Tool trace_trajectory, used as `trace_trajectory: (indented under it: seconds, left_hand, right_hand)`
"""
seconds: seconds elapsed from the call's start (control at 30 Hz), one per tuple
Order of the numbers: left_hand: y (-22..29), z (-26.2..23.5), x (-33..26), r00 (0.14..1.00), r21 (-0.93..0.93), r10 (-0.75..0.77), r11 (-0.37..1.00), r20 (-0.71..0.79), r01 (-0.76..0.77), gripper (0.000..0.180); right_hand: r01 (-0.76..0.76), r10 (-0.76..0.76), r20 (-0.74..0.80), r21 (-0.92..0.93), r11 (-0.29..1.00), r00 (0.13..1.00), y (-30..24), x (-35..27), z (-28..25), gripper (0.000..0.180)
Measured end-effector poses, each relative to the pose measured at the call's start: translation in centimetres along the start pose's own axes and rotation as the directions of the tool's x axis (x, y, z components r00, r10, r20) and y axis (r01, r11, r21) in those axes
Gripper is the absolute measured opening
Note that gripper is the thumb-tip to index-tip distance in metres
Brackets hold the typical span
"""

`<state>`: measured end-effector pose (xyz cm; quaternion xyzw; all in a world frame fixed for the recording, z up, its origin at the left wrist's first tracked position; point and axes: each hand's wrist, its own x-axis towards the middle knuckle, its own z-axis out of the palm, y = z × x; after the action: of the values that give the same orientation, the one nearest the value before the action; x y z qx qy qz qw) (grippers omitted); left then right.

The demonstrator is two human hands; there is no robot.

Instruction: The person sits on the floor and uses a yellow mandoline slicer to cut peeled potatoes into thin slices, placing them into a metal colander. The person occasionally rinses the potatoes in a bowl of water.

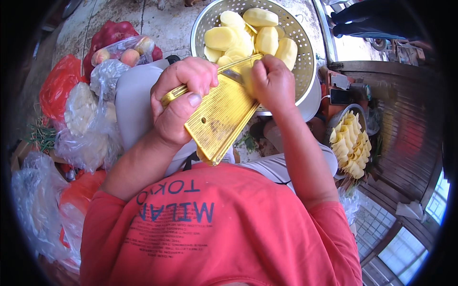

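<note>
Just then my left hand was clenched around the upper left edge of the flat yellow plastic slicing board, thumb pressed on its ribbed face, holding it tilted with its lower corner toward my red shirt. My right hand had its fingers closed on a pale peeled potato piece, pressing it against the board's top edge beside the metal blade. Beyond the board's upper end stood the round perforated metal colander, holding whole peeled yellow potatoes. By my right forearm sat a small bowl of cut yellow slices. To my left lay clear plastic bags of produce and a red mesh sack.
</note>
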<state>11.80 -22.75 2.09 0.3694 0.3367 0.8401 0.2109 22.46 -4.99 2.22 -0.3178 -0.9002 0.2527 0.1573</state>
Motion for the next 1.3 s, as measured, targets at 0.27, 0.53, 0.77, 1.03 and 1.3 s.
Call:
trace_trajectory:
  seconds: [0.27, 0.53, 0.77, 1.03, 1.3]
  left_hand:
    - [-0.2, -0.3, -0.3, 1.0, 0.006, 0.009, 1.0, 0.0, -0.009, 0.011]
    - [-0.1, -0.1, 0.1, 1.0, 0.017, -0.016, 1.0, 0.021, 0.015, 0.011]
    - [0.3, -0.2, -0.6, 0.999, 0.026, -0.023, 0.999, -0.036, 0.024, 0.014]
    - [-0.1, -0.3, -0.5, 0.992, -0.029, -0.083, 0.996, -0.097, 0.081, 0.018]
    - [0.2, -0.3, -1.0, 0.991, -0.024, -0.071, 0.997, -0.117, 0.068, 0.015]
  right_hand:
    - [0.092, -0.103, 0.041, 0.225, 0.97, 0.994, -4.1, -1.6, -1.1, 0.026]
    - [-0.077, 0.073, -0.057, -0.062, 0.995, 0.996, 2.9, 1.2, 1.3, 0.02]
    - [0.248, -0.258, 0.003, 0.272, 0.93, 0.966, -5.7, -2.4, -1.6, 0.017]
    - [-0.108, 0.104, -0.062, -0.061, 0.992, 0.993, 3.3, 2.0, 2.1, 0.022]
    - [0.274, -0.267, -0.063, 0.289, 0.917, 0.962, -6.1, -2.7, -0.8, 0.013]
